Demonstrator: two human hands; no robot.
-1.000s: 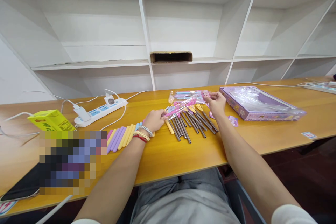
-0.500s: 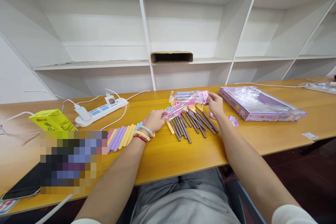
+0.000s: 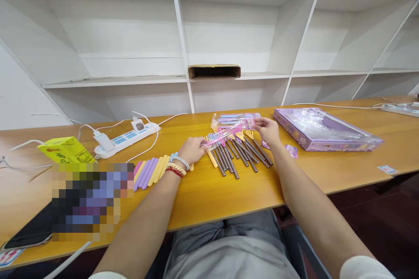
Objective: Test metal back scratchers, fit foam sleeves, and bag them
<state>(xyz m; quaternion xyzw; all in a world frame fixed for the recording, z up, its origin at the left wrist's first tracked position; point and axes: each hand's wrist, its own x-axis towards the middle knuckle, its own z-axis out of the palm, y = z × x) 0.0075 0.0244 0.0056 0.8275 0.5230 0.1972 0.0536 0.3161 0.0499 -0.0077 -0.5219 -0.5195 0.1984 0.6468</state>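
A clear plastic sleeve with a pink back scratcher [image 3: 222, 136] in it is held slantwise over the table. My left hand [image 3: 192, 150] grips its near end, fingers closed. My right hand [image 3: 267, 130] is pinched on a small pink card [image 3: 249, 124] at the sleeve's far end; whether the card is inside the sleeve I cannot tell. Under the sleeve lie several loose metal rods [image 3: 233, 163] with yellow, pink and blue claw-shaped heads. Behind it is a pile of packed back scratchers [image 3: 229, 117]. Left of my left wrist, pastel handles [image 3: 150, 172] lie in a row.
A purple display box [image 3: 327, 133] with clear plastic bags in it stands on the right, small purple cards [image 3: 291, 151] near it. A power strip [image 3: 127, 140], a yellow-green carton [image 3: 67, 149] and a dark tablet-like object [image 3: 29, 226] are on the left. White shelves [image 3: 229, 30] rise behind.
My right hand has moved slightly left, towards the sleeve's far end, with the pink card. My left hand still grips the near end, almost in the same place.
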